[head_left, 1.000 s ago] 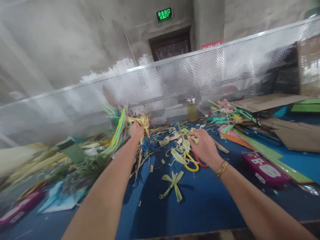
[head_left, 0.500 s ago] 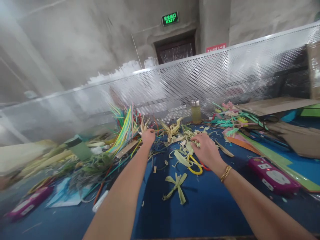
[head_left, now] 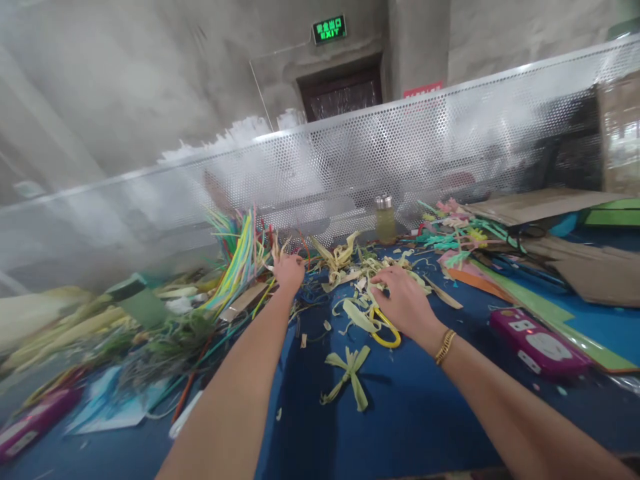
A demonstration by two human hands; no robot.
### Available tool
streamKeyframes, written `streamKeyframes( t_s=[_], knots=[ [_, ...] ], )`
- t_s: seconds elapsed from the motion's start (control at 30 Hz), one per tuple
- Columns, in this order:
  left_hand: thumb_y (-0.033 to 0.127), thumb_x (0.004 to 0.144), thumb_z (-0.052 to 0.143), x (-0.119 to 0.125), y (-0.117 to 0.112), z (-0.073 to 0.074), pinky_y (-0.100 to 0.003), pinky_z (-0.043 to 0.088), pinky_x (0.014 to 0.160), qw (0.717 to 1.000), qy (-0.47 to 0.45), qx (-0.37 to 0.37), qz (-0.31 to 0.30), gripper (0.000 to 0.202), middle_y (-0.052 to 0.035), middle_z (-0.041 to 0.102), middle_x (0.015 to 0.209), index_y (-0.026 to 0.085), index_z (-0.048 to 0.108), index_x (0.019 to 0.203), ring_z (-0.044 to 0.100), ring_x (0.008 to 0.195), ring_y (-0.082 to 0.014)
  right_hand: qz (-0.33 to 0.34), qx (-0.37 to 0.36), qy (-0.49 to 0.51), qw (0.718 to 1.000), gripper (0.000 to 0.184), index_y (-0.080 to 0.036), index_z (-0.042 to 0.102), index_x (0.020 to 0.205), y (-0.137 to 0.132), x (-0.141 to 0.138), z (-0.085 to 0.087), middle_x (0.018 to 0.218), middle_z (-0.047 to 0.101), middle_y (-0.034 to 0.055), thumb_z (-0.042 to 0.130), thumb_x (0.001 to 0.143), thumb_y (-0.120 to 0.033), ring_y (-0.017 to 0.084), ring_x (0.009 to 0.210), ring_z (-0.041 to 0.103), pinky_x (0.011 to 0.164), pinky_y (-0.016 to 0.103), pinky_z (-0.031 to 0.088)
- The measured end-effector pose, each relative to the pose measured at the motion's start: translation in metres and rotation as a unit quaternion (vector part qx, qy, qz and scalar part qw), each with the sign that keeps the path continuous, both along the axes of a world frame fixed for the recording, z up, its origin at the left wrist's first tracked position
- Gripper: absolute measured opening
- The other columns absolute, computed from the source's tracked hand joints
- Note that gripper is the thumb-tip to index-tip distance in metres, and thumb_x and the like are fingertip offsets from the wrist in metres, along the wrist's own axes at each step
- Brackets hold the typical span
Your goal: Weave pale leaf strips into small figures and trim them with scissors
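Note:
My left hand (head_left: 289, 270) reaches to the back of the blue table, beside an upright tuft of dry, husk-like strips (head_left: 281, 249). Its fingertips are partly hidden, so whether it grips anything is unclear. Over a pile of pale green and straw-coloured strips (head_left: 373, 267) is my right hand (head_left: 403, 300), fingers bent, thumb apart, nothing visible between them. Just below that hand lies a yellow loop handle (head_left: 389, 333), with a pale leaf-like strip (head_left: 357, 315) against it. Nearer me, a knotted star-shaped piece of green strips (head_left: 350, 377) rests on the table.
Colourful thin stems (head_left: 237, 257) and a green box (head_left: 140, 300) crowd the left. A lidded bottle (head_left: 385, 220) stands before the perforated metal screen (head_left: 320, 167). On the right are a purple device (head_left: 540, 343), coloured sheets (head_left: 545, 307) and cardboard (head_left: 600, 267).
The view has shifted slightly, so most things appear farther left. The red loop seen beside the yellow handle is now hidden behind my right hand. Both hands stay near the same strips.

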State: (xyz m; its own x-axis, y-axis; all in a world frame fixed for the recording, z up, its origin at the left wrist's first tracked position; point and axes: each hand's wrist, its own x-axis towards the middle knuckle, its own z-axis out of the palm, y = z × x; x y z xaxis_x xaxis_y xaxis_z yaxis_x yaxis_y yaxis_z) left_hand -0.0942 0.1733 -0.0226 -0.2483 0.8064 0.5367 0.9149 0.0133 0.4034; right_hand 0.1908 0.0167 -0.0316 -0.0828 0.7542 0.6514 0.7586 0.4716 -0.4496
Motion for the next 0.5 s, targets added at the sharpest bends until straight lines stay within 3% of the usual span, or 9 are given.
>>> streamKeyframes(
  t_s=[0.13, 0.23, 0.3, 0.37, 0.43, 0.5],
  knots=[
    [0.048, 0.086, 0.053, 0.040, 0.015, 0.000, -0.039, 0.038, 0.096, 0.996, 0.057, -0.012, -0.072, 0.034, -0.0136, 0.066, 0.099, 0.019, 0.070, 0.085, 0.056, 0.104, -0.0274, 0.005, 0.001, 0.005, 1.000, 0.014, -0.018, 0.066, 0.091, 0.000, 0.000, 0.000, 0.103, 0.062, 0.0105, 0.055, 0.086, -0.025, 0.023, 0.100, 0.060, 0.089, 0.038, 0.046],
    [0.056, 0.075, 0.062, 0.064, 0.023, -0.006, -0.043, 0.042, 0.093, 0.991, 0.063, -0.074, -0.091, 0.042, -0.0173, 0.066, 0.106, 0.018, 0.068, 0.090, 0.058, 0.107, -0.0333, 0.009, -0.001, 0.005, 1.000, 0.013, -0.018, 0.066, 0.091, 0.000, 0.000, 0.000, 0.103, 0.062, 0.0107, 0.055, 0.086, -0.025, 0.023, 0.100, 0.059, 0.089, 0.037, 0.046],
    [0.048, 0.060, 0.078, 0.073, 0.027, -0.013, -0.049, 0.041, 0.093, 0.989, -0.004, -0.117, -0.086, 0.047, -0.0215, 0.065, 0.109, 0.015, 0.066, 0.091, 0.058, 0.110, -0.0398, 0.009, -0.002, 0.003, 1.000, 0.014, -0.018, 0.066, 0.091, 0.000, 0.000, 0.000, 0.103, 0.062, 0.0111, 0.055, 0.086, -0.025, 0.023, 0.100, 0.059, 0.089, 0.037, 0.046],
    [0.029, 0.048, 0.086, 0.077, 0.030, -0.021, -0.053, 0.038, 0.097, 0.982, -0.122, -0.108, -0.090, 0.049, -0.0238, 0.065, 0.109, 0.013, 0.065, 0.089, 0.056, 0.113, -0.0435, 0.005, -0.004, 0.002, 1.000, 0.014, -0.018, 0.066, 0.092, 0.000, 0.000, 0.000, 0.104, 0.062, 0.0112, 0.055, 0.086, -0.025, 0.023, 0.100, 0.058, 0.090, 0.037, 0.046],
    [0.017, 0.050, 0.083, 0.076, 0.033, -0.026, -0.052, 0.037, 0.099, 0.967, -0.223, -0.073, -0.103, 0.045, -0.0226, 0.066, 0.107, 0.013, 0.063, 0.089, 0.056, 0.114, -0.0413, 0.000, -0.007, 0.004, 1.000, 0.015, -0.018, 0.066, 0.092, 0.000, 0.000, 0.000, 0.104, 0.062, 0.0110, 0.055, 0.086, -0.025, 0.022, 0.100, 0.058, 0.090, 0.036, 0.045],
    [0.018, 0.062, 0.075, 0.073, 0.033, -0.029, -0.046, 0.042, 0.096, 0.952, -0.278, -0.047, -0.120, 0.038, -0.0190, 0.067, 0.107, 0.014, 0.061, 0.097, 0.060, 0.110, -0.0338, -0.002, -0.011, 0.009, 1.000, 0.015, -0.018, 0.066, 0.091, 0.000, 0.000, 0.000, 0.103, 0.062, 0.0106, 0.054, 0.087, -0.025, 0.022, 0.099, 0.059, 0.090, 0.036, 0.045]
  ],
)
